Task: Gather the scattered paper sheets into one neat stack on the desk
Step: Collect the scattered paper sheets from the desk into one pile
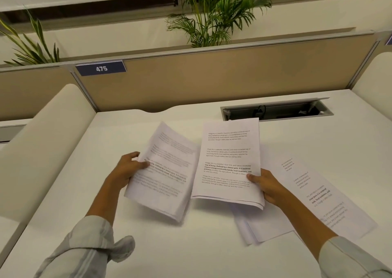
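Each hand's grip pinches thin, flexing printed paper sheets (230, 163).

White desk (148, 246), tan partition (212, 76) — label (101, 68) 475 — palms (214, 10) behind.

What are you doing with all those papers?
A person is tidying printed sheets on a white desk. The left hand holds one bundle of papers by its left edge, and the right hand holds a second bundle by its right edge, side by side above the desk. More loose sheets lie on the desk under the right arm, not yet picked up. So there is no single stack yet.
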`<move>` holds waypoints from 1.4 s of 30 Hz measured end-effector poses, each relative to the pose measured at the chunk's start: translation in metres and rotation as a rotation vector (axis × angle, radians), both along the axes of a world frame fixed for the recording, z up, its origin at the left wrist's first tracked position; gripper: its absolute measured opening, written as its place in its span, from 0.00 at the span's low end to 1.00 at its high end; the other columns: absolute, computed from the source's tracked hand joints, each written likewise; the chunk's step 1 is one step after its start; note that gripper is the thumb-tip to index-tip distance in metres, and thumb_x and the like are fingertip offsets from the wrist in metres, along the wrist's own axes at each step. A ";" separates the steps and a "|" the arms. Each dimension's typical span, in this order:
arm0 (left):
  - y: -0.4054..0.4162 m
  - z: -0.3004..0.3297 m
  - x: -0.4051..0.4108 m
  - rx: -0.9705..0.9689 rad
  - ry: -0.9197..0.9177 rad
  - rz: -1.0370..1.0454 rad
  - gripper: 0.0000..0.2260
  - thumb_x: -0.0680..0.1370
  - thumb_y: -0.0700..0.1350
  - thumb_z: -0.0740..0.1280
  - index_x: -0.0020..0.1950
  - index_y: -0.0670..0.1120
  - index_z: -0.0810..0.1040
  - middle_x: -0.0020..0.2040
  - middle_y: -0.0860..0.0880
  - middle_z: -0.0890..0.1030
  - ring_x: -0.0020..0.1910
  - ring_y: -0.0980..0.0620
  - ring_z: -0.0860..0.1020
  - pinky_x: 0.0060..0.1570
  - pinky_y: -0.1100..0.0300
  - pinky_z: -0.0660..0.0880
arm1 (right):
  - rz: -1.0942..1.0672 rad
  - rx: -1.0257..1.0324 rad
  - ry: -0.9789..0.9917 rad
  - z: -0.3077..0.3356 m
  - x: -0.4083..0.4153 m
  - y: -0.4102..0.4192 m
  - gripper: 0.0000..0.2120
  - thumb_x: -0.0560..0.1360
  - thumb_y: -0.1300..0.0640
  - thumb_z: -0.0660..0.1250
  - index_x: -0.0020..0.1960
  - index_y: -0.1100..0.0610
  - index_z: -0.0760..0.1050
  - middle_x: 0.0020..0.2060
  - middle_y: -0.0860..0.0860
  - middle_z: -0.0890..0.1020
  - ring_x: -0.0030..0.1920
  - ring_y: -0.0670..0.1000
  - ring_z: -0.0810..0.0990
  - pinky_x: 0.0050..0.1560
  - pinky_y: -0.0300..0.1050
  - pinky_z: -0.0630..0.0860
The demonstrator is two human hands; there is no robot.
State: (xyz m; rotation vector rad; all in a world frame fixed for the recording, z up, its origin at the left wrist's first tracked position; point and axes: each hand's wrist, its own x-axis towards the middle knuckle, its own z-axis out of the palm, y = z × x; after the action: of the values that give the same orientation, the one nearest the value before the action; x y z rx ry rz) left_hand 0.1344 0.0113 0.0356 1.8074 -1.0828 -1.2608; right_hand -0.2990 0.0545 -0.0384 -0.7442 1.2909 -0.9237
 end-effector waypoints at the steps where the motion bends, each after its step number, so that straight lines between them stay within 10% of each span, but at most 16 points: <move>1: -0.002 0.007 0.003 -0.036 0.069 0.045 0.11 0.70 0.35 0.76 0.49 0.44 0.80 0.49 0.38 0.85 0.42 0.41 0.85 0.43 0.50 0.82 | -0.007 0.000 0.007 -0.001 0.000 0.000 0.17 0.78 0.68 0.62 0.67 0.65 0.72 0.61 0.61 0.80 0.59 0.62 0.80 0.63 0.60 0.75; 10: -0.003 0.032 -0.048 -0.126 0.525 0.135 0.13 0.75 0.34 0.70 0.60 0.38 0.77 0.54 0.39 0.83 0.44 0.43 0.84 0.39 0.51 0.84 | 0.007 -0.048 0.003 0.008 0.015 0.002 0.11 0.79 0.66 0.63 0.60 0.58 0.77 0.53 0.54 0.85 0.49 0.53 0.85 0.45 0.46 0.83; 15: 0.012 0.001 -0.111 -0.063 0.337 0.235 0.11 0.70 0.31 0.74 0.50 0.36 0.79 0.51 0.36 0.83 0.38 0.45 0.83 0.34 0.57 0.81 | 0.124 -0.099 -0.012 0.024 0.030 0.005 0.09 0.78 0.62 0.65 0.55 0.53 0.80 0.50 0.50 0.87 0.49 0.52 0.86 0.43 0.43 0.83; 20: 0.024 -0.026 -0.135 -0.052 0.153 0.171 0.16 0.72 0.36 0.74 0.59 0.38 0.77 0.57 0.40 0.83 0.52 0.39 0.83 0.56 0.43 0.80 | 0.203 -0.131 -0.004 0.030 0.032 0.008 0.09 0.78 0.59 0.67 0.57 0.54 0.81 0.52 0.51 0.87 0.52 0.52 0.86 0.45 0.42 0.83; 33: 0.038 -0.030 -0.112 -0.155 0.342 -0.389 0.36 0.72 0.41 0.74 0.76 0.55 0.64 0.69 0.50 0.78 0.64 0.45 0.79 0.60 0.43 0.78 | 0.387 -0.090 -0.070 0.026 0.025 0.006 0.13 0.78 0.61 0.66 0.61 0.55 0.79 0.57 0.55 0.84 0.57 0.58 0.83 0.52 0.54 0.82; 42: 0.036 -0.033 -0.115 -0.125 0.443 -0.251 0.37 0.67 0.38 0.78 0.72 0.50 0.67 0.67 0.46 0.79 0.60 0.45 0.82 0.55 0.46 0.81 | 0.369 -0.108 -0.069 0.029 0.023 0.001 0.14 0.78 0.63 0.65 0.63 0.57 0.78 0.58 0.57 0.83 0.58 0.60 0.83 0.58 0.63 0.79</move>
State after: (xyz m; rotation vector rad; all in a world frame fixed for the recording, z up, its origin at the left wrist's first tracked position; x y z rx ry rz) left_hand 0.0195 0.0469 0.0024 1.2440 -1.1224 -1.6067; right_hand -0.2756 0.0553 -0.0094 -0.9885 1.0049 -0.7148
